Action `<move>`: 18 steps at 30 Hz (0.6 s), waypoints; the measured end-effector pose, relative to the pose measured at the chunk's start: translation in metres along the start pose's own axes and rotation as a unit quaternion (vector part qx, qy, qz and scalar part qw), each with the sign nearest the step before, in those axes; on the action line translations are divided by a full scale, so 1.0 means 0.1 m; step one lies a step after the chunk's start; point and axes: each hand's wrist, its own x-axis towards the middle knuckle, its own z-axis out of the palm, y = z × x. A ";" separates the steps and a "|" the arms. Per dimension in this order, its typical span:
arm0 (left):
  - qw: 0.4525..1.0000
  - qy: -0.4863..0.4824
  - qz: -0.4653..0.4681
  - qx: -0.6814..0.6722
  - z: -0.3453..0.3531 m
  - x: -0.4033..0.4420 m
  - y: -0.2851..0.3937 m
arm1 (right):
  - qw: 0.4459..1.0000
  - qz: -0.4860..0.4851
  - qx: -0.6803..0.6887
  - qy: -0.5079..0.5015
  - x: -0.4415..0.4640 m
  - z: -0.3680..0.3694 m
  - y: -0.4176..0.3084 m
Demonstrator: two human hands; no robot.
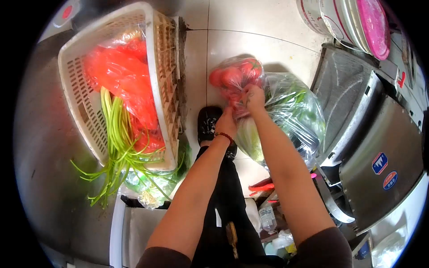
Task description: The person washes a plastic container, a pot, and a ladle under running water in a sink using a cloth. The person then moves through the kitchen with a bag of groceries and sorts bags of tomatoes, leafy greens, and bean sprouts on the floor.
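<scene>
Where both hands meet above the floor point(250, 42), the left hand point(228, 118) and the right hand point(254, 97) close on the gathered plastic of a clear bag of tomatoes point(232, 77); whether its base touches the floor cannot be told. The load is probably fairly heavy, its film thin and slippery, its fruit firm but easily bruised; the gathered plastic offers the surest hold, with a palm beneath for support. Toward the floor's edge by the metal panels point(380, 143), a larger bag of green vegetables point(297, 100) crowds the right forearm, and a dark shoe point(208, 123) limits room near the left. At the worktop point(49, 143) edge facing the floor, a basket point(166, 67) holds a red bag point(125, 71) and green stalks point(117, 129), which spill over its near edge.
</scene>
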 end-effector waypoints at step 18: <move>0.934 0.107 -0.070 -0.333 -0.06 1.09 -0.31 | 0.996 0.081 0.000 0.030 1.46 -0.73 0.63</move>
